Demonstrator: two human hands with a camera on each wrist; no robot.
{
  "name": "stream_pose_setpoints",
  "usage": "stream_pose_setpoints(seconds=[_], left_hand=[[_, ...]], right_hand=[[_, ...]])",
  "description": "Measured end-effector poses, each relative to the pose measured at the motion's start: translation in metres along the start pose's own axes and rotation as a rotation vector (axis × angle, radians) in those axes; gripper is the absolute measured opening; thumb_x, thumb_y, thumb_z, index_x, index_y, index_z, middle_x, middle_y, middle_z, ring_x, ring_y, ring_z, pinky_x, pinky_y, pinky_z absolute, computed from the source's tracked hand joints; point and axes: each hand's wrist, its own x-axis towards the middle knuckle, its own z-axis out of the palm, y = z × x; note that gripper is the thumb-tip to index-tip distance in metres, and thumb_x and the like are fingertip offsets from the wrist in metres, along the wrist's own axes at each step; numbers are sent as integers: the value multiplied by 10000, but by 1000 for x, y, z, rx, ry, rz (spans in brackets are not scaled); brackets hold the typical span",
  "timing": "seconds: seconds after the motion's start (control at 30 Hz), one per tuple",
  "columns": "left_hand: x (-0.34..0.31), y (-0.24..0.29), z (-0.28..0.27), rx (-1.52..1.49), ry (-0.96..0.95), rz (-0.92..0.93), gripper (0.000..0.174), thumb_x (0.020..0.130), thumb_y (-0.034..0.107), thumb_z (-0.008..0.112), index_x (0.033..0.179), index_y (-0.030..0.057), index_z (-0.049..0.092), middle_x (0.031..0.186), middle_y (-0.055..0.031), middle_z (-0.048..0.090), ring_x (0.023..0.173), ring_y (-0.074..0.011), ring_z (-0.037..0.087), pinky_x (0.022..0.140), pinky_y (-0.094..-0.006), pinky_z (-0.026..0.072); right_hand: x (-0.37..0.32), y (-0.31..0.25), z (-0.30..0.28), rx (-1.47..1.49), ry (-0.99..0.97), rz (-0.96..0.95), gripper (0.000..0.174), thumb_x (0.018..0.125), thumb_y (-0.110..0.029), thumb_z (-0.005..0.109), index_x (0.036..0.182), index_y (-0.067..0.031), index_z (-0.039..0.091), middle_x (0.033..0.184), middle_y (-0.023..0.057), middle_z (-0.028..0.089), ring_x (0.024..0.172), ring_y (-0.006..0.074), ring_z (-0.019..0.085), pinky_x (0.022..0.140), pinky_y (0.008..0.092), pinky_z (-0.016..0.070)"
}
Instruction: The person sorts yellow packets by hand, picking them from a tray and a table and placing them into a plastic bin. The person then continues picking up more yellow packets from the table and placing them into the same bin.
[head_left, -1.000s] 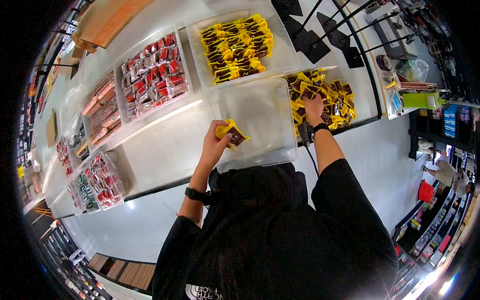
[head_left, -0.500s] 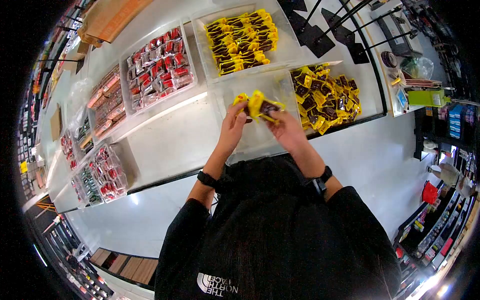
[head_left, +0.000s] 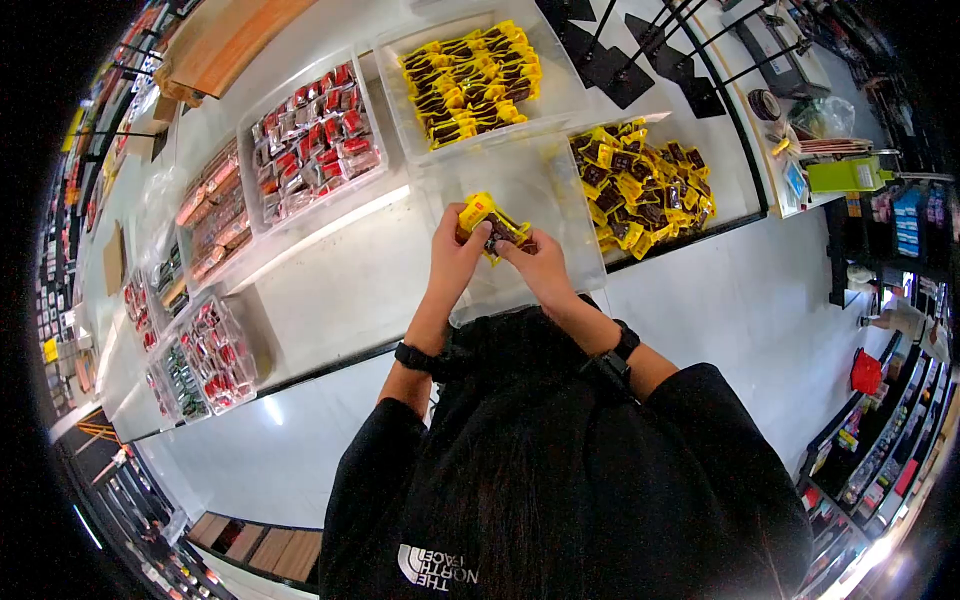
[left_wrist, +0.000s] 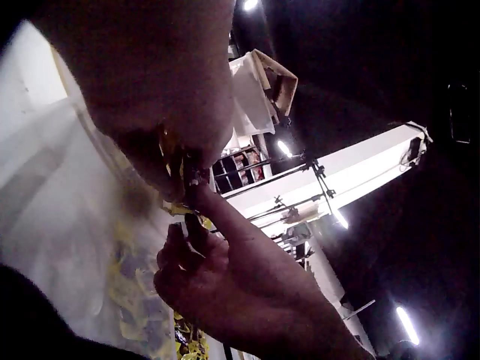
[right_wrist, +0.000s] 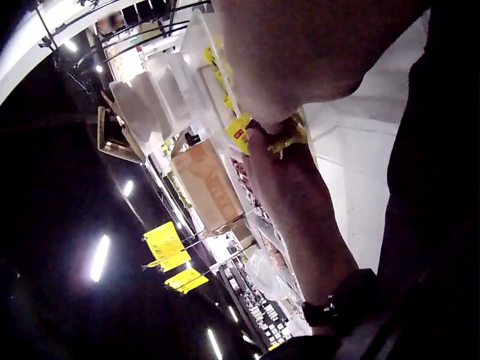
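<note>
Both hands meet over an empty clear tray (head_left: 560, 180) in the head view. My left hand (head_left: 458, 248) and right hand (head_left: 538, 262) pinch a small stack of yellow-and-brown snack packets (head_left: 490, 225) between them. The right wrist view shows a yellow packet edge (right_wrist: 240, 132) held at the fingertips. In the left wrist view the packets (left_wrist: 180, 176) are mostly hidden between the two hands. A loose pile of the same yellow packets (head_left: 645, 185) lies to the right of the tray. Behind it stands a tray of neatly rowed yellow packets (head_left: 470, 70).
Trays of red packets (head_left: 310, 135) and of brown ones (head_left: 205, 215) line the white counter (head_left: 330, 290) to the left, with a bin of mixed packets (head_left: 205, 360) near its front edge. Black display stands (head_left: 650, 60) sit at the back right.
The right hand left the loose pile with packets and joined the left hand over the clear tray. Both hands have since drawn closer, pressing the packets into one stack.
</note>
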Motion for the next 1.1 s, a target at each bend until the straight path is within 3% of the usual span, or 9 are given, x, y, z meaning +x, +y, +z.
stream_pose_setpoints(seconds=[0.17,0.23,0.43,0.67,0.77,0.83,0.93,1.07,1.1], left_hand=[[1,3,2,-20,-3,46,175,826,129,572,936,30,478,740,-24,545,641,-85,506,569,-222,425],[0,3,-1,54,-60,1,255,818,123,581,1012,29,443,791,-55,554,680,-104,529,599,-234,445],[-2,-5,2,-223,-63,-75,644,790,73,600,1273,35,176,983,-162,528,838,-191,568,693,-283,479],[-11,3,10,-260,-27,-55,714,782,43,594,1301,73,105,1008,-167,516,854,-201,566,710,-275,473],[-8,-8,10,-212,2,69,562,801,53,571,1261,68,250,980,-124,532,849,-175,558,702,-261,463],[-2,-14,3,46,-183,-23,309,825,69,535,1119,50,439,952,-72,546,855,-140,535,730,-249,441],[-7,-5,10,-185,-274,-50,134,841,79,503,965,39,530,937,-31,548,865,-112,510,767,-238,415],[-7,-5,9,-163,-242,-91,135,831,49,490,959,47,528,933,-24,545,881,-110,501,797,-239,399],[-5,-10,6,-189,-216,-87,140,825,40,486,958,47,528,930,-22,541,879,-108,499,796,-238,400]], right_hand=[[-1,2,1,-114,169,-61,383,723,-217,693,968,33,537,827,87,601,719,125,557,630,252,452],[-9,-16,1,148,41,-26,407,722,-201,691,1016,20,518,856,91,600,749,130,568,647,256,468],[-3,-16,-9,133,-63,-4,446,720,-183,690,1070,7,489,896,80,588,776,131,567,630,250,473],[-3,-9,-6,203,-33,68,470,725,-186,688,1091,6,466,945,89,572,813,146,572,647,262,474],[1,-12,-5,280,-45,160,465,722,-179,691,1077,5,453,955,91,569,818,155,576,651,271,478],[3,-12,-7,285,-64,185,436,722,-169,691,1048,-1,455,964,90,567,818,158,578,660,278,483],[4,-18,-17,209,-123,196,432,723,-165,692,1036,-3,444,939,89,573,814,160,580,674,280,484],[16,-11,-36,104,-201,189,397,733,-184,686,1021,4,485,895,82,595,812,156,580,679,286,485],[28,-6,-47,-94,-220,52,380,734,-199,683,1004,5,512,887,87,605,812,157,580,688,291,481]])
